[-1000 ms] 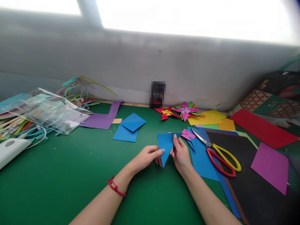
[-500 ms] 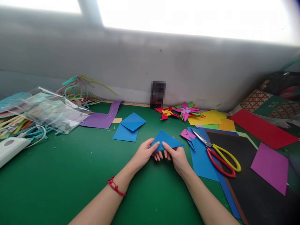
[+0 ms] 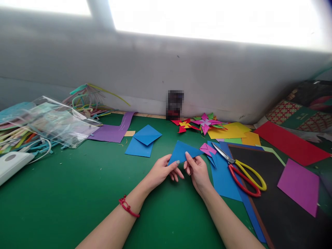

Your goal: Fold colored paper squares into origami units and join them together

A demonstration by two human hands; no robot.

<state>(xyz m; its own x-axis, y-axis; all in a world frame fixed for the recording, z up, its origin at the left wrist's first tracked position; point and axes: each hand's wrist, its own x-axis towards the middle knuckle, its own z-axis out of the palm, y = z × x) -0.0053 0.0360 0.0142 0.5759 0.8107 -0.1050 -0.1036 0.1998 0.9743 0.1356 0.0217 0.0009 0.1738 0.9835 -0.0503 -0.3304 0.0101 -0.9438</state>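
Note:
A sheet of blue paper folded into a triangle (image 3: 183, 151) is held just above the green table, between both hands. My left hand (image 3: 166, 168) pinches its lower left part, thumb on top and the other fingers below. My right hand (image 3: 198, 170) grips the lower edge farther right, its thumb lying on the paper. Beyond my left hand lie two blue paper squares (image 3: 147, 135), one overlapping the other. Close to the triangle's right tip sits a small folded pink and blue paper piece (image 3: 208, 150).
Scissors (image 3: 242, 173) with red and yellow handles lie right, over blue sheets and a black board (image 3: 280, 193). Folded paper stars (image 3: 204, 121) and yellow paper (image 3: 225, 130) rest by the wall. At left are a clear plastic bag (image 3: 64, 121) and a white device (image 3: 15, 164).
My right hand has slid to the right along the triangle's lower edge, away from my left thumb. The triangle has risen and shifted slightly; my left thumb sits lower on it.

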